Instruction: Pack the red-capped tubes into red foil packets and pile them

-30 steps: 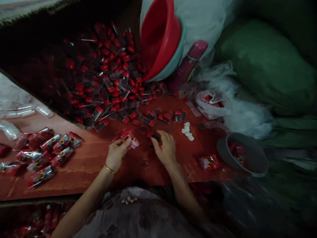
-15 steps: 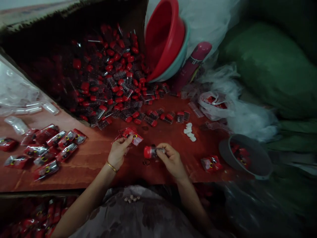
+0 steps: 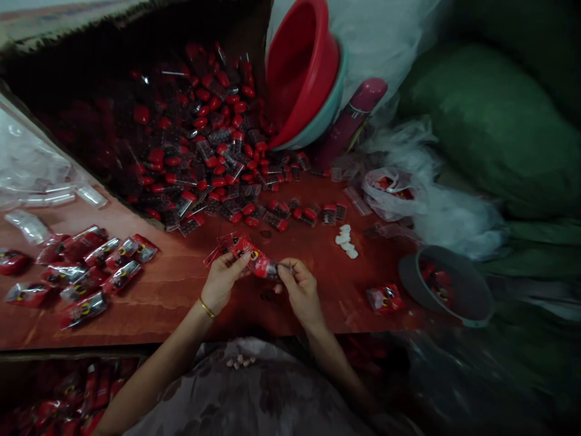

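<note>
Over the red-brown table my left hand (image 3: pixel 223 277) is closed on some red printed plastic packets (image 3: pixel 242 245), pinched between thumb and fingers. My right hand (image 3: pixel 300 289) grips the dark, clear end of a small red-capped container (image 3: pixel 272 270). The container's red end is now at the packet's right side; whether it is inside the packet I cannot fully make out. Beyond my hands lies a large heap of similar red-capped containers (image 3: pixel 218 151), spilling from a cardboard box (image 3: pixel 86 175). Several filled red packets (image 3: pixel 86 309) lie to my left.
A grey bowl (image 3: pixel 408 272) with red pieces stands at the right, beside a red packet (image 3: pixel 385 298). Small white pieces (image 3: pixel 347 242) lie ahead. Red and teal basins (image 3: pixel 299 79) lean behind, near a pink spray can (image 3: pixel 354 118) and a plastic bag (image 3: pixel 390 206).
My right hand has moved left, bringing the container's red end up against the packet in my left hand. The left hand has stayed almost in place.
</note>
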Available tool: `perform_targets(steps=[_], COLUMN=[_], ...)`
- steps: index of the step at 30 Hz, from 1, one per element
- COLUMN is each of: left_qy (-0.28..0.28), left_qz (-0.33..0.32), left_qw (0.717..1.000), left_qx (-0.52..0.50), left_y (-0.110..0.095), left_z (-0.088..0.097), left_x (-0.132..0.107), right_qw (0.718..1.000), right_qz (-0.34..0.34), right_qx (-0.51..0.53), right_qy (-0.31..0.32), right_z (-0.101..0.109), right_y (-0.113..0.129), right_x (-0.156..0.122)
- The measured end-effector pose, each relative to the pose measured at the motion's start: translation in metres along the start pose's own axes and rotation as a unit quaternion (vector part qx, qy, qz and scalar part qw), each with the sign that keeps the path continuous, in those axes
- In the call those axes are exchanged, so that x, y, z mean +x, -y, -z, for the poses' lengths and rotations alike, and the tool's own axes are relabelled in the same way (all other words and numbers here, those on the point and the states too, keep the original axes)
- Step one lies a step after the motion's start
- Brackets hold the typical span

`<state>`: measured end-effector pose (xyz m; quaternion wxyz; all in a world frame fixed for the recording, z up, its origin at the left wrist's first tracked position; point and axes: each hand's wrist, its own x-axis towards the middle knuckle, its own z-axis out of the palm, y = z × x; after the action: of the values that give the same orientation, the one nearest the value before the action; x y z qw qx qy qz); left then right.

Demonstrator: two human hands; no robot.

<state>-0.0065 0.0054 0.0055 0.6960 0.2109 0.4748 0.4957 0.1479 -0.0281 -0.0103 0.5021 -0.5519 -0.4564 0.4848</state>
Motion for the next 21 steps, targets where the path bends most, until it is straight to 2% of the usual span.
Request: perform_targets(steps=[7, 11, 14, 18, 21], left_qy=[-0.001, -0.003, -0.028, -0.005, 0.016], left_qz=[-0.023, -0.049, -0.063, -0.041, -0.047], left_qw=[1.0, 0.998, 0.998, 0.999, 0.999], left_qx=[0.018, 0.026, -0.006, -0.034, -0.015], left_y=[0.006, 0.013, 0.019, 0.019, 0.018], left_z=[-0.008, -0.011, -0.014, -0.016, -0.017], left_x=[0.0, 0.0, -0.001, -0.004, -0.006], right_qw=[0.999, 0.996, 0.994, 0.999, 1.0], right_qz=[0.02, 0.028, 0.036, 0.022, 0.015], right_qx=[-0.029, -0.027, -0.016, -0.017, -0.01], right_qy=[-0.02, -0.078, -0.106, -0.037, 0.006], right_z=[-0.007, -0.02, -0.031, -0.034, -0.033], right_y=[0.006, 0.001, -0.009, -0.01, -0.005], right_x=[0.0, 0.0, -0.001, -0.002, -0.004])
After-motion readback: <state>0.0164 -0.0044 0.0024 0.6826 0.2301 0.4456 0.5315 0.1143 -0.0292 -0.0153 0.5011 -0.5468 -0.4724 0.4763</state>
